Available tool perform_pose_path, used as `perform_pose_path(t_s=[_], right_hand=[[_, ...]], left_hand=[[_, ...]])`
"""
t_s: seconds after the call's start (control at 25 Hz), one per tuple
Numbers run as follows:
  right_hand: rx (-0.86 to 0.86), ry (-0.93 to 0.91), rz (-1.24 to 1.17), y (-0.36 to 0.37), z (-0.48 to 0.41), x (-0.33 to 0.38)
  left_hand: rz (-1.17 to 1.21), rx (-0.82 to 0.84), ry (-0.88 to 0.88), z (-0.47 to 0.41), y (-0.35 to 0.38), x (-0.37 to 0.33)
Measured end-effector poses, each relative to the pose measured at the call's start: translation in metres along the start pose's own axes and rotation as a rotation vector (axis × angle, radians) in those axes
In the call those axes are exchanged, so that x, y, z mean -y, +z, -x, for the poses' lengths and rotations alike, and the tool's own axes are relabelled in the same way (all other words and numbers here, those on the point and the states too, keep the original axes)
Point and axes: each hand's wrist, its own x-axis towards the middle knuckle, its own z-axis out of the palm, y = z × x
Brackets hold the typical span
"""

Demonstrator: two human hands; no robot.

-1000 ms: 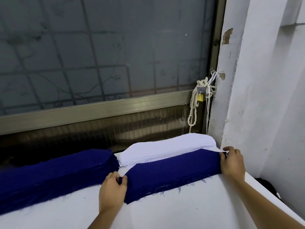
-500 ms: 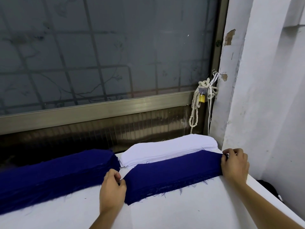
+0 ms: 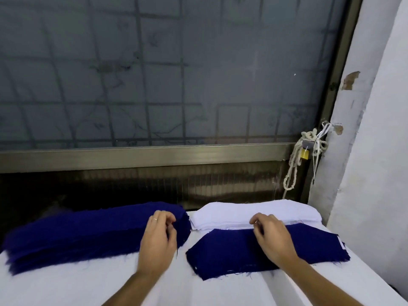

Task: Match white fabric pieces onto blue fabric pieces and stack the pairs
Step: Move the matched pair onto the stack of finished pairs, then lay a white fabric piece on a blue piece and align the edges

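A thick stack of blue fabric pieces [image 3: 77, 235] lies at the left of the white table [image 3: 66, 288]. My left hand [image 3: 159, 237] is at its right end, fingers curled and pinching the edge of the top piece. At the right, a blue fabric piece [image 3: 231, 255] lies flat in front of a stack of white fabric pieces [image 3: 254, 212]. My right hand [image 3: 271, 239] reaches over that blue piece, and its curled fingertips pinch the front edge of the white stack.
A window with a metal frame [image 3: 154, 155] runs along the back of the table. A white wall [image 3: 364, 195] closes off the right side. A knotted rope with a yellow padlock [image 3: 305, 154] hangs in the corner.
Both hands let go of the ends of the flat blue piece. The left hand moved to the blue stack's end and the right hand moved left to the white stack's front edge.
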Motion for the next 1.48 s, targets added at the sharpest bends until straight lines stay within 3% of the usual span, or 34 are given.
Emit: perform_pose_path(t_s=[0.2,0.4,0.52,0.72,0.88,1.0,1.16,1.32,1.4,1.48], right_hand=[[0.09,-0.084,-0.072,0.039,-0.023,0.095],[0.15,-0.218,-0.1,0.078,-0.049,0.178],[0.168,-0.284,-0.066,0.097,-0.061,0.213],[0.23,-0.36,-0.007,0.118,-0.073,0.256],[0.273,-0.418,0.012,0.134,-0.07,0.284],[0.3,-0.475,-0.023,0.144,-0.069,0.304],[0.207,-0.554,-0.067,0.15,-0.07,0.329],[0.153,-0.697,-0.055,0.149,-0.065,0.339],[0.133,-0.725,-0.046,0.145,-0.063,0.337],[0.127,-0.695,-0.032,0.138,-0.061,0.33]], left_hand=[[-0.2,-0.062,-0.097,-0.047,-0.089,0.074],[-0.402,0.099,-0.286,-0.071,-0.152,0.149],[-0.387,0.188,-0.367,-0.07,-0.164,0.173],[-0.37,0.123,-0.285,-0.067,-0.162,0.176],[-0.558,0.207,-0.197,-0.062,-0.156,0.179],[-0.57,0.221,-0.097,-0.058,-0.158,0.18],[-0.484,0.261,0.111,-0.053,-0.169,0.19],[-0.246,0.33,0.051,-0.067,-0.17,0.176],[-0.276,0.424,0.053,-0.076,-0.169,0.161],[-0.384,0.398,0.11,-0.082,-0.174,0.155]])
